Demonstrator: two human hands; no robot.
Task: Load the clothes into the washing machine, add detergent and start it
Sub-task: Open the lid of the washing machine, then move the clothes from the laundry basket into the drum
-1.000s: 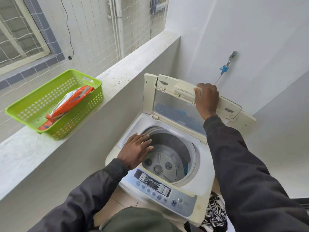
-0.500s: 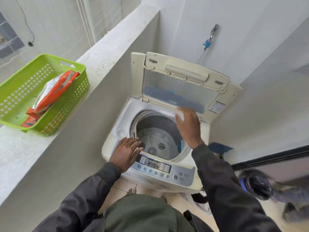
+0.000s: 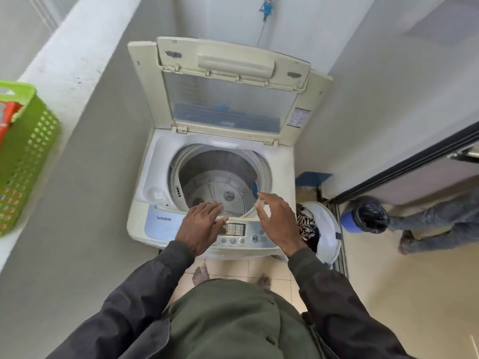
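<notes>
Head view. Cream plastic top-loading washing machine [image 3: 158, 224] set in the corner against the grey wall, with its windowed hinged lid [image 3: 233, 63] raised upright. Round steel drum [image 3: 215, 187] exposed, its ribbed floor in plain sight.

Left hand [image 3: 201, 229] laid palm down across the front rim and the left end of the grey button control panel [image 3: 241, 235], fingers straight and together, gripping nothing. Right hand [image 3: 277, 221] raised just above the right front rim, fingers spread and loosely bent, holding nothing.

Black-and-white patterned clothes [image 3: 307, 226] heaped in a round white laundry basket [image 3: 328, 229] on the tiled floor, just beside the machine's right flank, none in the drum.

Orange detergent packet [image 3: 6, 120] lying in a lime-green perforated plastic basket [image 3: 23, 156] on the pale concrete ledge [image 3: 70, 63] at far left, well apart from the machine.

Blue-fitted wall tap [image 3: 266, 7] mounted above the lid.
</notes>
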